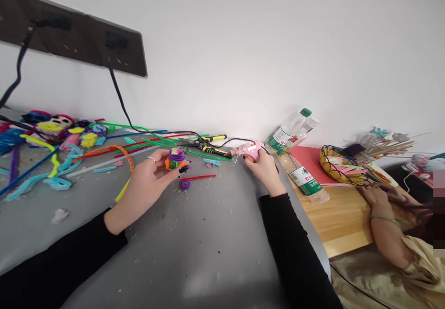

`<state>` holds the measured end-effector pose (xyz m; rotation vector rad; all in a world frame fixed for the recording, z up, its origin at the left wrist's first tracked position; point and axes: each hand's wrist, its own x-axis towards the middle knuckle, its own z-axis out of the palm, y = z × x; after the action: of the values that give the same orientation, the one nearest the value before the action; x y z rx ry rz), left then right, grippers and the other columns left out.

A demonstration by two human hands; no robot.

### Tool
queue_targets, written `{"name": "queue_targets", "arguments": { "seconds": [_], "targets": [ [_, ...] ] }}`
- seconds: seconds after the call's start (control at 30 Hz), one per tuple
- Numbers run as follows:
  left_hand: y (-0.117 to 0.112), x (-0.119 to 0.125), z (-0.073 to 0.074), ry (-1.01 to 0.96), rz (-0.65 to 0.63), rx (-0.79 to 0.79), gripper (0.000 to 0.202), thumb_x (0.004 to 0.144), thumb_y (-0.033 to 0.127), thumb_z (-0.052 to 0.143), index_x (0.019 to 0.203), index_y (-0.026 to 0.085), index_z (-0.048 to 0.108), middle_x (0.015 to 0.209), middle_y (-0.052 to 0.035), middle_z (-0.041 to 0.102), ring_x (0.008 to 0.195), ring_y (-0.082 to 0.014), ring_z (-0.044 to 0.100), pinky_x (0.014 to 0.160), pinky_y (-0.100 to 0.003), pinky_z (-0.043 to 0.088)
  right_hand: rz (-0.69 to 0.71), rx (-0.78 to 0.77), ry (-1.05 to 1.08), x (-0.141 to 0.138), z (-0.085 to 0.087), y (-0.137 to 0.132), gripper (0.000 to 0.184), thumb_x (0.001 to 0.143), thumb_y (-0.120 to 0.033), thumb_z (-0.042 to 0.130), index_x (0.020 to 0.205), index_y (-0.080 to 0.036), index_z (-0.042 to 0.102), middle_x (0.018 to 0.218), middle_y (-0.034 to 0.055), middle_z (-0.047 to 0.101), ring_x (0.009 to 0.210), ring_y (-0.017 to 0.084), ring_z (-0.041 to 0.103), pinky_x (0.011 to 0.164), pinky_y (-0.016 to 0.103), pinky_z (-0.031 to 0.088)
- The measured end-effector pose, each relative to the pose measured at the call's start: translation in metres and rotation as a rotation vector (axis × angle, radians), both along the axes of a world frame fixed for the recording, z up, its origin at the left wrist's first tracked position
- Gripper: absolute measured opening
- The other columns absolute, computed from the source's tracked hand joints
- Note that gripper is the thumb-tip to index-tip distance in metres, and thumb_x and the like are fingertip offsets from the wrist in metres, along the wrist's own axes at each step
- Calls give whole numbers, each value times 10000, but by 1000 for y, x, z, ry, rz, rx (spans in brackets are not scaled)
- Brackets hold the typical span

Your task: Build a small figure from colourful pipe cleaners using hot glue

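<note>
My left hand (148, 177) is closed on a small pipe-cleaner figure (175, 158) coiled in purple, orange and green, held just above the grey table (194, 234). Farther right, my right hand (264, 167) grips a pink glue gun (247, 150) that rests near the wall, its nozzle pointing left toward the figure. A small purple coil (185, 184) and a red pipe cleaner (198, 177) lie on the table just below the figure.
Yellow-handled cutters (205, 144) lie behind the figure. Several coloured pipe cleaners and finished pieces (59, 132) crowd the left of the table. Two water bottles (295, 160), a red sheet and a wire basket (339, 165) sit on the wooden desk, where another person's hand (377, 197) rests.
</note>
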<state>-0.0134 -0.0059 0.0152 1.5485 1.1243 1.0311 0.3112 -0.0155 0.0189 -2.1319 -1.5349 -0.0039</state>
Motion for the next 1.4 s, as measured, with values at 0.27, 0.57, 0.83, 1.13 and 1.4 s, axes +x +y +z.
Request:
{"name": "queue_targets", "arguments": {
  "seconds": [0.27, 0.57, 0.83, 1.13, 1.4],
  "targets": [
    [9, -8, 2, 88, 147, 38, 472, 740, 585, 720, 1021, 214, 636, 985, -99, 799, 924, -326, 768, 784, -417, 618, -14, -19, -90, 22, -5, -3, 302, 760, -403, 760, 906, -172, 629, 882, 83, 668, 831, 239, 626, 712, 316, 466],
    [16, -13, 9, -60, 264, 41, 462, 726, 553, 749, 1026, 216, 645, 1123, -110, 796, 1088, -345, 740, 933, -446, 612, 940, 188, -142, -84, 26, -22, 197, 1003, -117, 531, 1117, -185, 677, 1102, 90, 695, 1021, 202, 627, 896, 328, 540],
    [12, -14, 15, -65, 260, 81, 479, 780, 594, 730, 1059, 205, 703, 1199, -87, 789, 1152, -318, 709, 1034, -441, 559, 1122, 83, -413, -125, 6, -13, 236, 1051, -199, 500, 988, -159, 723, 1015, 99, 694, 938, 215, 567, 816, 344, 514],
    [7, -13, 14, -105, 328, 111, 466, 802, 647, 712, 1005, 228, 709, 1062, -66, 801, 1069, -322, 732, 928, -431, 610, 608, 65, 746, -114, 2, -13, 147, 911, -321, 639, 923, -191, 707, 845, 38, 739, 724, 143, 693, 654, 262, 572],
    [-8, -1, 12, -3, 60, 48, 401, 831, 599, 668, 964, 230, 751, 1045, -81, 810, 1017, -323, 757, 875, -416, 632, 528, -37, 1147, -110, 5, -17, 304, 823, -482, 760, 848, -204, 640, 796, 34, 758, 650, 163, 741, 630, 278, 595]
  ]
}}
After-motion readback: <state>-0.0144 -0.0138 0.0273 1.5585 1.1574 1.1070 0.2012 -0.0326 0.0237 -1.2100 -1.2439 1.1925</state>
